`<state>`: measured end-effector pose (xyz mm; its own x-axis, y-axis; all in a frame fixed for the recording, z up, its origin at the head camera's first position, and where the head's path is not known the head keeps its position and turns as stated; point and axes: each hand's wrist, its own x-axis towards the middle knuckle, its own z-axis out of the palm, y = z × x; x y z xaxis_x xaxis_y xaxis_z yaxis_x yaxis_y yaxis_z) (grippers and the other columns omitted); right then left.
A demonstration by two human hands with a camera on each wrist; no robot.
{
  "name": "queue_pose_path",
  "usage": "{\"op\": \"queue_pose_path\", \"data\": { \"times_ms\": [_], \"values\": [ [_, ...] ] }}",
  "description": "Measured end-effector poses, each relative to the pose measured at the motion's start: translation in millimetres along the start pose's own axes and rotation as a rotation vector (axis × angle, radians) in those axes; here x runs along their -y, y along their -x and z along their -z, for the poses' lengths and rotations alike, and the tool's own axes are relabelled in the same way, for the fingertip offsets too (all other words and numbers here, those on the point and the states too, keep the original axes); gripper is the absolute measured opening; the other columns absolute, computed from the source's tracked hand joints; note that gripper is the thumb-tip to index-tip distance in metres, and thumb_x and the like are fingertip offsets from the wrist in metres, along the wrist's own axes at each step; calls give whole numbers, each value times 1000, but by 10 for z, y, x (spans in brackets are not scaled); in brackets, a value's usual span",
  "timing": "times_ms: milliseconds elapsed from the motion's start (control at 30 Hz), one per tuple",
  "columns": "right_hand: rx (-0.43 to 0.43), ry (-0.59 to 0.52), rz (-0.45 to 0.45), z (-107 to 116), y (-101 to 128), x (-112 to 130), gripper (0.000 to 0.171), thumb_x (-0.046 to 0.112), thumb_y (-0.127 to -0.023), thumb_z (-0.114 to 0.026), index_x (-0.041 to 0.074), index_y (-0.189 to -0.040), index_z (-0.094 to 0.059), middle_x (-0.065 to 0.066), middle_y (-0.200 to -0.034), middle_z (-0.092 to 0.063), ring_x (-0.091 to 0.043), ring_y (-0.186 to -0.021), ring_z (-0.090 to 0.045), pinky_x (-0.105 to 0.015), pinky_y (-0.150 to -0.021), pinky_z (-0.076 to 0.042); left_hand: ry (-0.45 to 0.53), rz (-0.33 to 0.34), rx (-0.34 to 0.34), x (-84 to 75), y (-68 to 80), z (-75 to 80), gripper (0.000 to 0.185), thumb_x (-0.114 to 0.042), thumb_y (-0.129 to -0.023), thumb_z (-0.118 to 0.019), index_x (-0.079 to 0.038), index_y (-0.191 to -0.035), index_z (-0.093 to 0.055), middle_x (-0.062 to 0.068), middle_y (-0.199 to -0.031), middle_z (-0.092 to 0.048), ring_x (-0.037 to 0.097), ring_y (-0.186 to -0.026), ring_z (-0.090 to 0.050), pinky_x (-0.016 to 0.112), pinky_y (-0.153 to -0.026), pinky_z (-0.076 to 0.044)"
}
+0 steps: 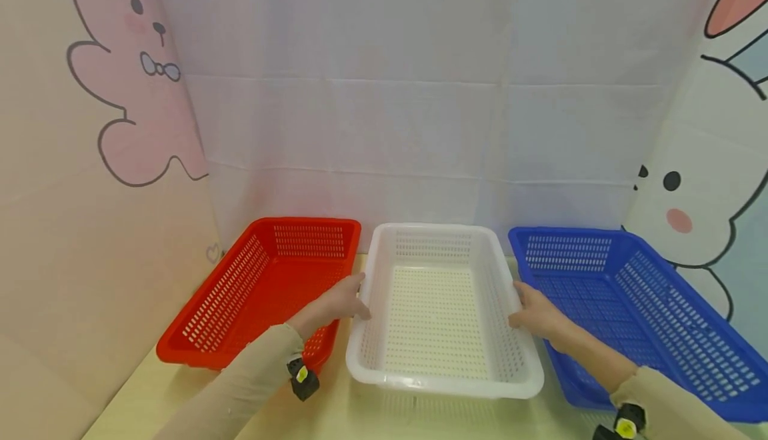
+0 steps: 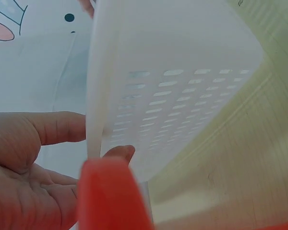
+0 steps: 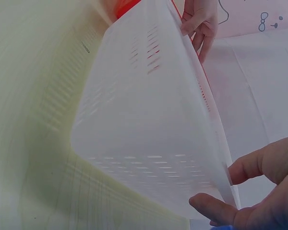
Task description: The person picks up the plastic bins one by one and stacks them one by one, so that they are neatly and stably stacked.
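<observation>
A white perforated plastic basket (image 1: 435, 320) sits in the middle of the table between two other baskets. My left hand (image 1: 343, 298) grips its left rim, with one digit on the rim and a fingertip (image 2: 122, 152) against the outer wall below. On the opposite side my right hand (image 1: 540, 313) holds the right rim in the same manner, a fingertip (image 3: 206, 203) touching the outer wall. Nothing lies inside the white basket. In both wrist views, parts of the hands are cut off by the frame or hidden behind the rim.
Close on the left stands a red basket (image 1: 306, 280), under my left forearm. A blue basket (image 1: 606, 293) is close on the right, partly behind my right forearm. The pale wooden table (image 1: 384, 420) meets a white cloth backdrop (image 1: 384, 127) behind the baskets.
</observation>
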<state>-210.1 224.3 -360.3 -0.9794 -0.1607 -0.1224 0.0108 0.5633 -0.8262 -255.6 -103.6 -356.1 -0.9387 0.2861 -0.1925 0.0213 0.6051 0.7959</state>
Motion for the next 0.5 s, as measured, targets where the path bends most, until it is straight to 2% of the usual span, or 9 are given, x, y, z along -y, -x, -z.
{"op": "queue_pose_path", "data": {
  "times_ms": [100, 233, 333, 500],
  "values": [
    [-11, 1, 11, -4, 12, -1, 80, -11, -65, -51, -18, -135, -12, -40, -117, -43, -48, -96, -54, -52, -72, -50, 5, 0, -17, -5, -8, -6, 66, 4, -71, -71, 0, -130, -41, 17, -113, -54, 30, -89, -56, 48, -74, -51],
    [-21, 34, -2, 16, 12, 29, 80, -9, -67, -53, -20, -134, -10, -42, -122, -38, -51, -100, -51, -53, -73, -49, 15, -11, -33, -23, -15, 35, 65, 6, -70, -69, 1, -129, -43, 17, -112, -55, 29, -88, -57, 47, -73, -51],
    [-11, 38, -14, 38, 14, 56, 81, -6, -67, -54, -20, -134, -9, -42, -127, -33, -51, -105, -48, -53, -77, -48, 39, -12, -42, -30, -1, 90, 65, 5, -70, -68, -1, -130, -43, 17, -114, -55, 29, -90, -57, 46, -74, -51],
    [19, 4, -5, 50, 14, 88, 81, -3, -69, -55, -18, -135, -11, -40, -128, -35, -45, -102, -52, -50, -77, -49, 49, -2, -58, -10, 33, 172, 69, 2, -72, -69, -1, -134, -38, 17, -120, -53, 28, -92, -58, 45, -74, -52]
  ]
}}
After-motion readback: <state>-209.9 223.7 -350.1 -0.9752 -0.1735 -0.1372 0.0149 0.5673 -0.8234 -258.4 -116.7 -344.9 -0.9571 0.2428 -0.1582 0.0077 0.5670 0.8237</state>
